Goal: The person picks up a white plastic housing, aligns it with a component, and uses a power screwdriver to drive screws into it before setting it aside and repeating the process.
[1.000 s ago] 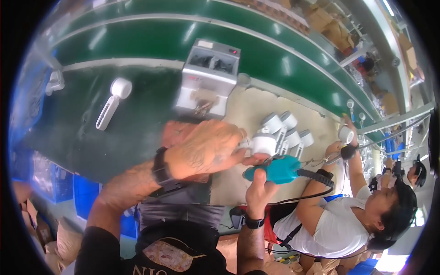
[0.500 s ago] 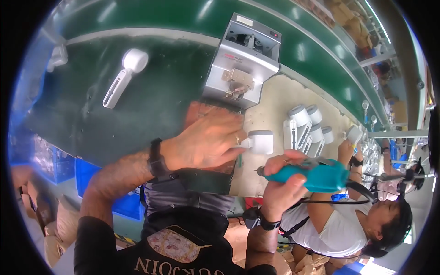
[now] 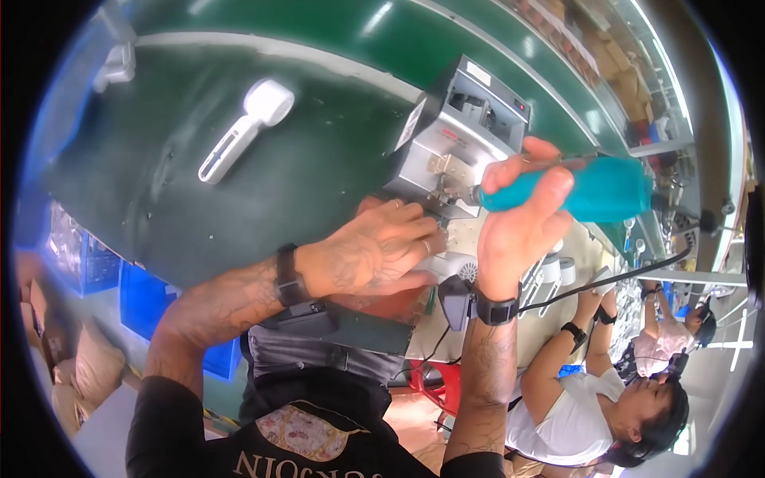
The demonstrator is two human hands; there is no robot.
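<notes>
My left hand (image 3: 362, 251) is closed around the handle of a white round-headed device (image 3: 456, 264), whose head shows a slotted grille; the fingers hide most of its handle. In my right hand (image 3: 522, 227) is a teal electric screwdriver (image 3: 602, 191), gripped level with its nose pointing left. That nose is at the front bracket of a silver screw feeder (image 3: 454, 131); whether its tip touches the bracket I cannot tell. Below my left hand lies a reddish-brown pad (image 3: 382, 307).
A similar white device (image 3: 249, 127) lies on the dark green bench (image 3: 159, 191) at left. Several more (image 3: 550, 275) stand beyond my right forearm. The screwdriver's black cable (image 3: 621, 279) loops at right. A co-worker (image 3: 574, 406) sits to the right. Blue bins (image 3: 147, 299) are below the bench.
My right hand has lifted the electric screwdriver up and away from the white device to the screw feeder's front. My left hand keeps hold of the device. The whole view has shifted slightly.
</notes>
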